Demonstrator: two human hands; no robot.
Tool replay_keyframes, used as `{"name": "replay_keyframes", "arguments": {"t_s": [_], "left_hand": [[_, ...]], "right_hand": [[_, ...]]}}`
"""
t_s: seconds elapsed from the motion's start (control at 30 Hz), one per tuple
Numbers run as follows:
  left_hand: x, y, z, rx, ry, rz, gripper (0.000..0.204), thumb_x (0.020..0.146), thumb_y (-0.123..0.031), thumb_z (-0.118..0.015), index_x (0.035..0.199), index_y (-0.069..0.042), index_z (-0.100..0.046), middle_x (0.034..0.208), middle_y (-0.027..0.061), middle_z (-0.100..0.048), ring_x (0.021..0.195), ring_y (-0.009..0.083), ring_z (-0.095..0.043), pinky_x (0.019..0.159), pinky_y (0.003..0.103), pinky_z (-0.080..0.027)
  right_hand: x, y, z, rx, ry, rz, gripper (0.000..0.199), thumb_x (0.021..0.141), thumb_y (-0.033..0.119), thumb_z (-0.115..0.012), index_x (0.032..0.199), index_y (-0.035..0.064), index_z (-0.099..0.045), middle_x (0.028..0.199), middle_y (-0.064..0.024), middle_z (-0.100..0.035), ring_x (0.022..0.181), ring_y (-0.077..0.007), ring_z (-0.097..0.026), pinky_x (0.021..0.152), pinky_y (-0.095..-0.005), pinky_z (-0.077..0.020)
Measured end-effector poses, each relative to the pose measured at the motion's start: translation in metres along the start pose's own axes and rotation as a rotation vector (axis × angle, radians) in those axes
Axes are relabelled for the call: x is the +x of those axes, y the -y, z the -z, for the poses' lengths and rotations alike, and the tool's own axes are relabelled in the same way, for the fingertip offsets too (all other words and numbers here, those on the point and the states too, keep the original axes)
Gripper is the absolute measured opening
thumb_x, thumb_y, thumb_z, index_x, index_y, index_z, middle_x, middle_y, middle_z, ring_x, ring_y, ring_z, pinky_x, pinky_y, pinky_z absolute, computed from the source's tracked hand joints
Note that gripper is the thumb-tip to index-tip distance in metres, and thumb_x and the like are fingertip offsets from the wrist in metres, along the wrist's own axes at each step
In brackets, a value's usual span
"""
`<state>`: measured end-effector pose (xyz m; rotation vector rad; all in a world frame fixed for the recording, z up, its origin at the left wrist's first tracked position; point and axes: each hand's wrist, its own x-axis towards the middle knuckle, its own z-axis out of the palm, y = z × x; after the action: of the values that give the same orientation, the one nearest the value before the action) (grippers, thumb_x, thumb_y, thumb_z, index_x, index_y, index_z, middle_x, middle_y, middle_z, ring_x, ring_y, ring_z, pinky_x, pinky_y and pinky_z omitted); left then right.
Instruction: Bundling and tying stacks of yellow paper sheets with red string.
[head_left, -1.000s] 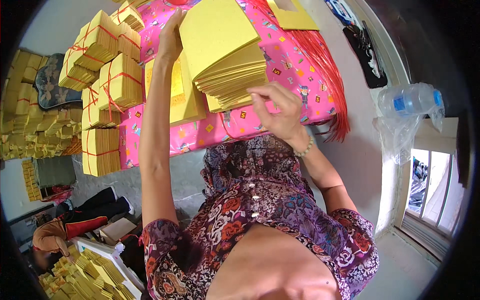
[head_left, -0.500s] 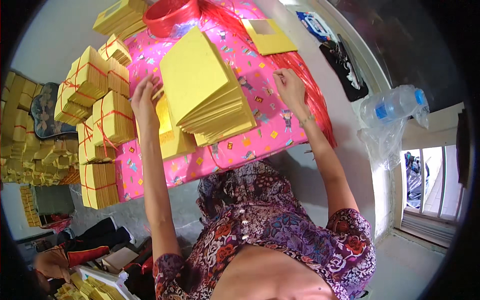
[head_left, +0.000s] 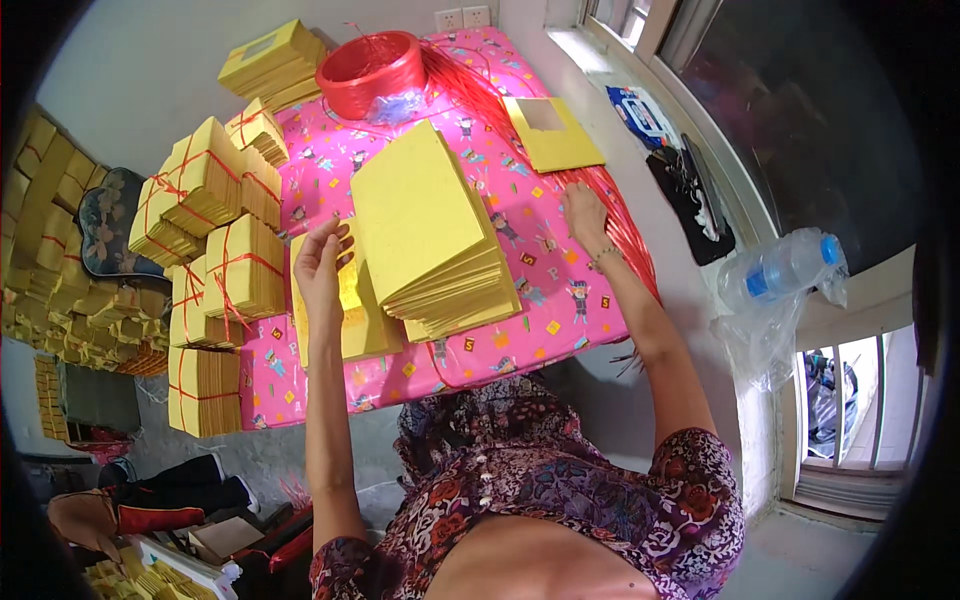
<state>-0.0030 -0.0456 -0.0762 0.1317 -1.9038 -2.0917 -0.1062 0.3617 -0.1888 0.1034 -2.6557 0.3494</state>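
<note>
A thick stack of yellow paper sheets (head_left: pixel 415 215) stands mid-table, its near edges fanned. Just left of it, my left hand (head_left: pixel 320 262) is raised over a lower yellow paper pile (head_left: pixel 375 335) with a shiny gold patch. Its fingers are curled but apart, with nothing visible in them. My right hand (head_left: pixel 586 215) is at the table's right side, beside a bundle of red plastic strands (head_left: pixel 630 245) and just nearer than a smaller yellow paper stack (head_left: pixel 560 150). Its fingers are bent in and closed; whatever they hold is hidden.
Several yellow bundles tied with red string (head_left: pixel 245 270) line the left edge of the pink patterned table (head_left: pixel 480 365). A red coil of strapping (head_left: pixel 370 85) sits at the back. A plastic bottle (head_left: pixel 790 270) in a bag stands on the right ledge. A person's leg (head_left: pixel 180 490) shows lower left.
The whole view has shifted, so the table appears lower. My right hand has come closer to the smaller yellow stack. My left hand remains beside the large stack.
</note>
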Motion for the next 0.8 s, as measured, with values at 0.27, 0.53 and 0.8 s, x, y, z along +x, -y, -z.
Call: {"name": "replay_keyframes", "arguments": {"t_s": [0.27, 0.53, 0.8], "left_hand": [[0.006, -0.01, 0.006, 0.025, -0.017, -0.049, 0.022, 0.094, -0.011, -0.053, 0.113, -0.005, -0.06, 0.102, 0.0049, -0.066, 0.089, 0.0121, -0.063, 0.073, 0.024, -0.049], [0.013, -0.051, -0.006, 0.025, 0.012, -0.189, 0.021, 0.094, -0.01, -0.052, 0.112, -0.004, -0.06, 0.102, 0.0049, -0.065, 0.089, 0.0123, -0.062, 0.074, 0.024, -0.049], [0.0, -0.034, -0.009, 0.129, 0.043, -0.229, 0.018, 0.093, -0.008, -0.052, 0.107, -0.003, -0.062, 0.099, 0.0039, -0.066, 0.087, 0.0117, -0.062, 0.074, 0.024, -0.048]], "right_hand": [[0.019, 0.04, 0.061, 0.333, -0.028, 0.033, 0.014, 0.088, 0.017, -0.057, 0.088, 0.0032, -0.054, 0.081, -0.0135, -0.06, 0.077, -0.0309, -0.061, 0.066, -0.0428, -0.0484], [0.064, 0.074, 0.111, 0.594, -0.01, 0.015, 0.018, 0.087, 0.021, -0.059, 0.089, 0.0032, -0.059, 0.076, -0.0119, -0.065, 0.073, -0.0265, -0.066, 0.064, -0.0379, -0.0502], [0.057, 0.042, 0.018, 0.236, 0.32, -0.012, 0.026, 0.075, 0.031, -0.071, 0.081, 0.0068, -0.066, 0.081, -0.0143, -0.066, 0.078, -0.0325, -0.065, 0.066, -0.043, -0.0513]]}}
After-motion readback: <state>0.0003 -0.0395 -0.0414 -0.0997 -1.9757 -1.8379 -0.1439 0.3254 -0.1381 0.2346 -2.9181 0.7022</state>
